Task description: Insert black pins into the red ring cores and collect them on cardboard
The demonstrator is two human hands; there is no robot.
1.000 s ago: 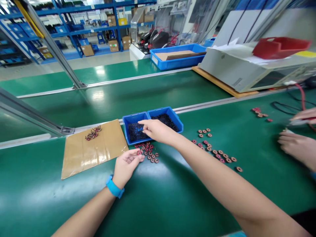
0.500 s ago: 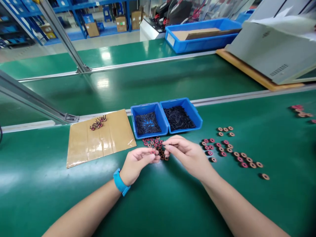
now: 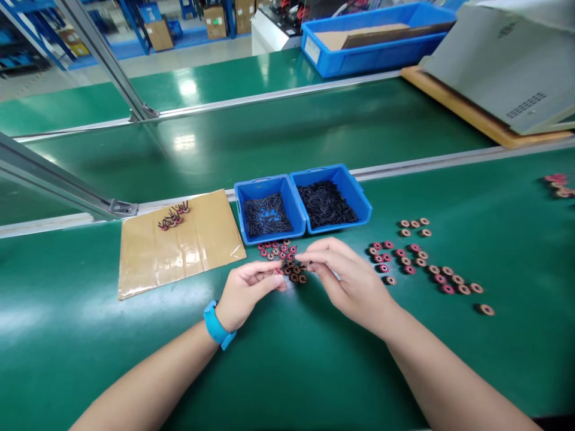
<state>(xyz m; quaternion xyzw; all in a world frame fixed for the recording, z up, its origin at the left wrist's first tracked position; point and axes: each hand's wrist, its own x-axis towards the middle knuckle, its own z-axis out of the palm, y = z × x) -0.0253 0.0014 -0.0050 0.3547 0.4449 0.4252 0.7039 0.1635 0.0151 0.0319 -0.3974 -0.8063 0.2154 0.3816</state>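
Observation:
My left hand point(image 3: 249, 290), with a blue band at the wrist, pinches a small red toothed ring point(image 3: 278, 271) between thumb and fingers. Just right of it is my right hand point(image 3: 348, 281), its fingers bent and thumb tucked in; something dark and thin shows at its fingertips, too small to make out. Under and behind the fingertips lies a pile of toothed rings, dark copper ones point(image 3: 295, 273) in front and red ones point(image 3: 269, 248) behind. Beyond the pile stand two blue bins side by side, the left bin point(image 3: 239, 209) and the right bin point(image 3: 366, 206), both holding short black tubes point(image 3: 326, 203).
A brown cardboard sheet point(image 3: 184, 263) at left carries several rings with black tubes point(image 3: 174, 216). More red and copper rings point(image 3: 422, 257) lie scattered at right. Metal rails cross behind the bins, and a post point(image 3: 105, 60) rises at left. A large grey casing point(image 3: 503, 72) stands back right.
The view has tilted down a little, so the table sits higher in it. My right hand's fingertips have shifted, with the index finger now stretched toward the ring in my left hand.

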